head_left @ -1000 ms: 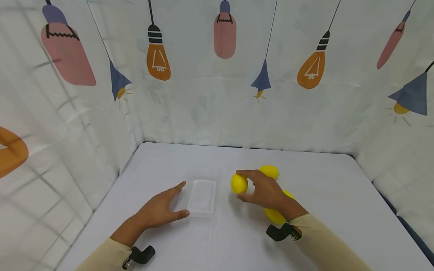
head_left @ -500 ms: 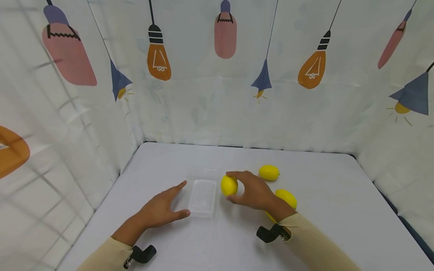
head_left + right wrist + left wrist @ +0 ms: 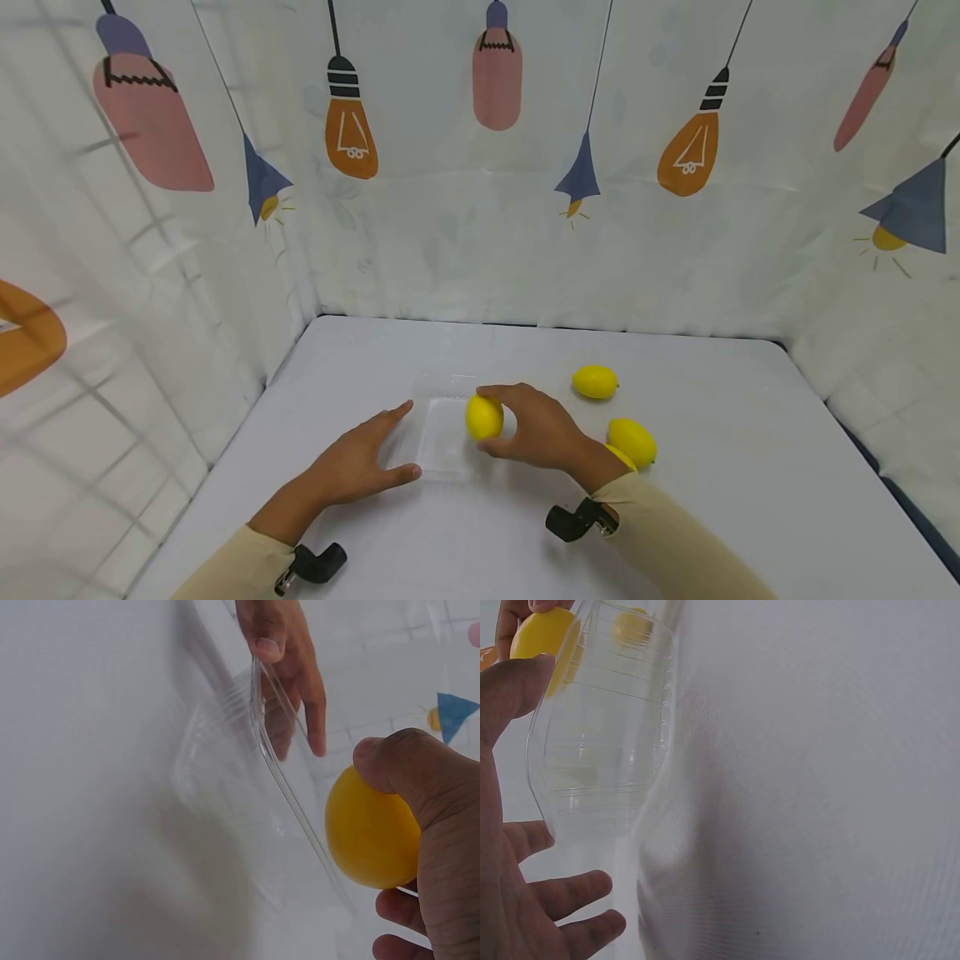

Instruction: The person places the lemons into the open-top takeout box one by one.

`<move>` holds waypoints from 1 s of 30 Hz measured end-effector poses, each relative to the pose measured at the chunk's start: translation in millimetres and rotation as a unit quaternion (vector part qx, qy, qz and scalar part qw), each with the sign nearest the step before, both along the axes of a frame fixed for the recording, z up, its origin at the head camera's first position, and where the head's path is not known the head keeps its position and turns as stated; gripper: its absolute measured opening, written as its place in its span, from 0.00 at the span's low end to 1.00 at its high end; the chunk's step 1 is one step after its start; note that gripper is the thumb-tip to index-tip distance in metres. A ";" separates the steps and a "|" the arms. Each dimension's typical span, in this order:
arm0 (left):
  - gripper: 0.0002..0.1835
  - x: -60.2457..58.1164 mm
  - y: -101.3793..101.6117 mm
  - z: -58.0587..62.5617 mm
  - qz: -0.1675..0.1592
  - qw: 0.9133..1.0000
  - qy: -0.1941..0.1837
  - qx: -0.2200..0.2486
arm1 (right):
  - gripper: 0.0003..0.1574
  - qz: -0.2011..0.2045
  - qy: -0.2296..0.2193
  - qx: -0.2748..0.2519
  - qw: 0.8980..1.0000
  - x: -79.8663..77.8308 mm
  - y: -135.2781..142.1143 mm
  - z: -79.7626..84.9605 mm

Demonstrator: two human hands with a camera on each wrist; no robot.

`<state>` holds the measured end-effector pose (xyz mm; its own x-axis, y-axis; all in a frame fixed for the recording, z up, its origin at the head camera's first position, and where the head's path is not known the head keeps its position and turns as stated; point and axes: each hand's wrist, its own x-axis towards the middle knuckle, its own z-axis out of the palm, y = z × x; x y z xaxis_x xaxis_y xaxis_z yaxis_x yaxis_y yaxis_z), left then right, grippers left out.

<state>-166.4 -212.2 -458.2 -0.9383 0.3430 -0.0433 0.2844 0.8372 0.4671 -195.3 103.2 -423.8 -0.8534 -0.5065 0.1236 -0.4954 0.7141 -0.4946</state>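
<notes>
A yellow lemon (image 3: 484,417) is pinched between the thumb and fingers of my right hand (image 3: 536,429), over the right side of a clear plastic container (image 3: 444,450). In the right wrist view the lemon (image 3: 371,829) hangs just above the container's rim (image 3: 289,787). My left hand (image 3: 348,461) lies at the container's left side, fingers spread and thumb tip at the rim. The left wrist view shows those fingers (image 3: 574,896) extended beside the clear wall.
On the white table (image 3: 735,467), a lemon (image 3: 595,382) lies behind my right hand. Another lemon (image 3: 632,442) rests beside my right wrist, with a third lemon (image 3: 621,457) partly hidden by it. Printed curtains (image 3: 480,242) stand behind the table.
My right hand has carried the lemon leftward, from beside the container to over its right side. The lemons behind that arm are more exposed. My left hand stays in place.
</notes>
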 end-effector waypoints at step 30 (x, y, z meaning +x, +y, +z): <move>0.56 -1.2 -3.3 -4.3 -0.004 1.000 -0.002 0.012 | 0.46 0.036 0.029 0.033 0.998 -6.2 -52.4 -16.0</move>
<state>-167.7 -215.4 -462.5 -0.9353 0.3517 -0.0395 0.2892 0.8238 0.4876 -201.5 50.8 -439.8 -0.8069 -0.5745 0.1372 -0.5732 0.7056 -0.4166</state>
